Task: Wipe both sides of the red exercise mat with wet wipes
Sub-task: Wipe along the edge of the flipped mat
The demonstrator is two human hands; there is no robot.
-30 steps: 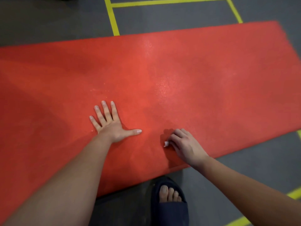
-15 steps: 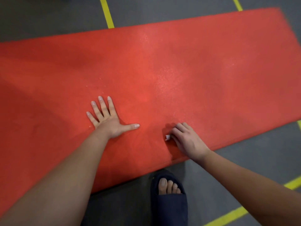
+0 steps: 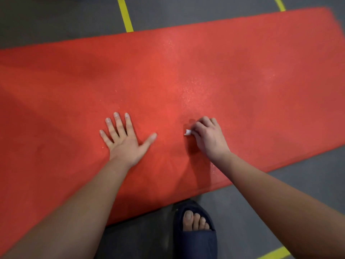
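The red exercise mat (image 3: 205, 71) lies flat on the floor and fills most of the view. My left hand (image 3: 125, 141) presses flat on it with fingers spread, near the mat's front edge. To its right, my right hand (image 3: 208, 136) has its fingers curled round a small white wet wipe (image 3: 187, 132), holding it against the mat. Only a corner of the wipe shows beside the fingers; the rest is hidden under the hand. Small shiny wet specks show on the mat beyond my right hand.
The floor (image 3: 280, 193) is dark grey with yellow tape lines (image 3: 126, 15) behind the mat and at the lower right. My foot in a dark blue slide sandal (image 3: 196, 234) stands just off the mat's front edge.
My right hand has slid the wipe away from the front edge, further onto the mat. My left hand stays planted in the same spot.
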